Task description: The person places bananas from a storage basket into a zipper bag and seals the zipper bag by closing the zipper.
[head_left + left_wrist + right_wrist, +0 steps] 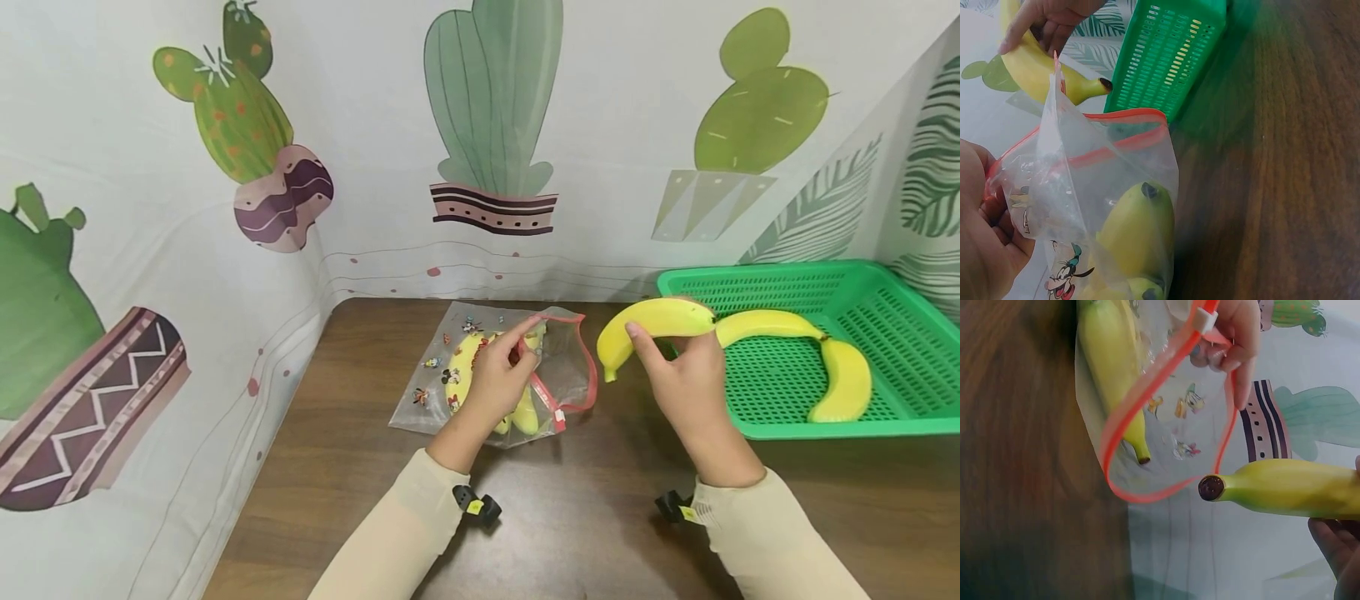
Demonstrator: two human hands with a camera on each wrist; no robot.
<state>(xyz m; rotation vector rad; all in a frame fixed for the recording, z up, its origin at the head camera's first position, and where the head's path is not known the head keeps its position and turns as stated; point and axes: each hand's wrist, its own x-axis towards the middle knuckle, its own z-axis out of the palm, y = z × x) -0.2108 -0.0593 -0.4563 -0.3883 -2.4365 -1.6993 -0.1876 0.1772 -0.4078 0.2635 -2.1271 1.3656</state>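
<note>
A clear zip bag [558, 371] with a red rim and cartoon prints lies on the brown table [585, 517]. Bananas [465, 367] are inside it. My left hand [498, 375] pinches the bag's rim and holds its mouth up and open, as the left wrist view shows for the bag [1110, 181] and the banana inside [1138, 222]. My right hand [678, 379] grips a yellow banana [652, 327] just right of the bag's mouth. In the right wrist view that banana's tip [1213, 487] sits at the red rim [1141, 431].
A green mesh basket [892, 292] stands at the back right of the table and holds two more bananas [843, 379]. Cloth walls with cactus prints [491, 108] close in the back and the left side.
</note>
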